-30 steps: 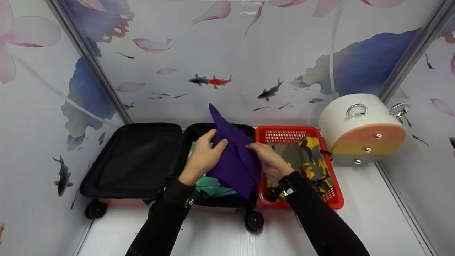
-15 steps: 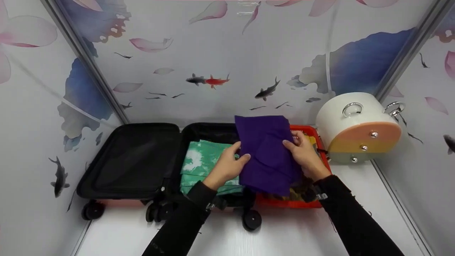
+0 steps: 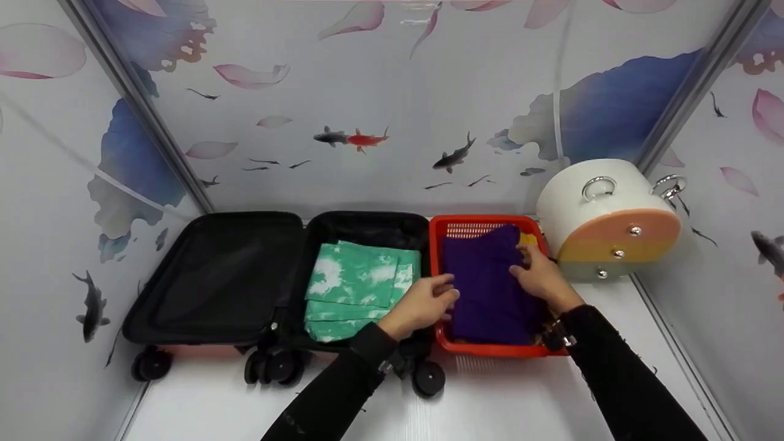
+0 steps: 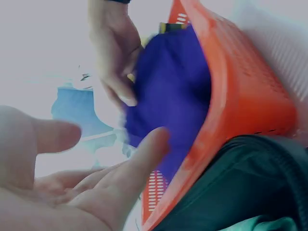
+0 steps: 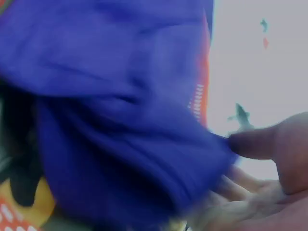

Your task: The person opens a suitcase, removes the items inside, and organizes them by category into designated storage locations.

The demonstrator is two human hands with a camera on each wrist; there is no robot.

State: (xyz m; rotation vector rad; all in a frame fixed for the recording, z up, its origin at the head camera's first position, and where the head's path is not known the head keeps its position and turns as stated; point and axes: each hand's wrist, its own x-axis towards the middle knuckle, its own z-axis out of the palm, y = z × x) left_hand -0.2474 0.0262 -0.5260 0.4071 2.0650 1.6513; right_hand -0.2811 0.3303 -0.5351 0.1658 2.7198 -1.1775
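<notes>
- Roughly rectangular purple fabric cloth (image 3: 487,294): creased, layered, one corner peaking toward one o'clock.
- It lies in the red perforated plastic basket (image 3: 484,350), at four o'clock from the head view's centre.

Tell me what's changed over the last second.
The purple cloth moved rightward from over the open suitcase and down into the red basket. The left hand has let go of it; the right hand is at its right edge, grip unclear. The green cloth and white case stayed put.
</notes>
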